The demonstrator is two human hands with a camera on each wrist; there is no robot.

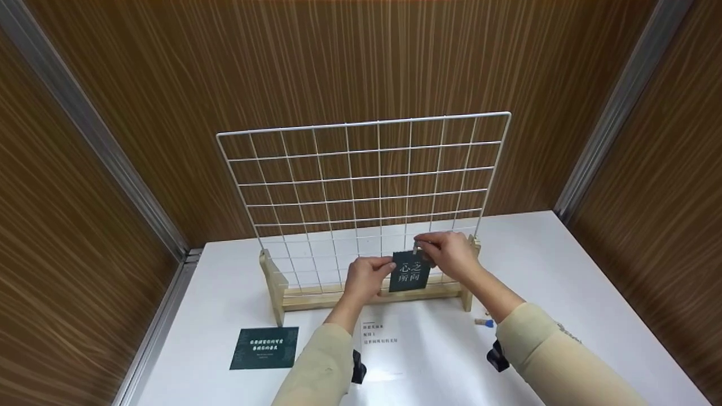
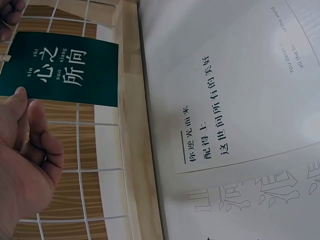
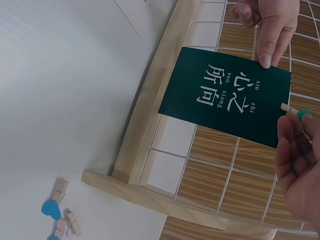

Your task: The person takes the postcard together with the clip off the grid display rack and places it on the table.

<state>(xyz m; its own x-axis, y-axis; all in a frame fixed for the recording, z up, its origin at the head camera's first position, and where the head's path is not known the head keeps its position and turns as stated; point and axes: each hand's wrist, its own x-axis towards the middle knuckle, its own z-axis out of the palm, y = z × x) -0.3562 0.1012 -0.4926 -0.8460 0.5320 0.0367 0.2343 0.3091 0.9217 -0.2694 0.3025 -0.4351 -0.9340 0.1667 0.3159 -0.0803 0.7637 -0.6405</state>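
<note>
A dark green card [image 1: 409, 272] with white characters is held upright against the white wire grid [image 1: 364, 151], low on its right side. My left hand [image 1: 364, 277] pinches the card's left edge between thumb and fingers. At the card's top edge, my right hand [image 1: 453, 256] grips a small wooden clothespin [image 3: 287, 108] with a teal decoration. In the right wrist view, the clothespin's tip overlaps the card's top margin. The grid's wooden stand [image 3: 145, 100] runs just below the card.
Another green card [image 1: 264, 348] lies on the white table [image 1: 225, 293] at left front. A white printed card [image 2: 240, 100] lies before the stand. Several clothespins [image 3: 60, 192], some with blue hearts, lie by the stand's right foot. Wood-grain panels [image 1: 361, 62] enclose the table.
</note>
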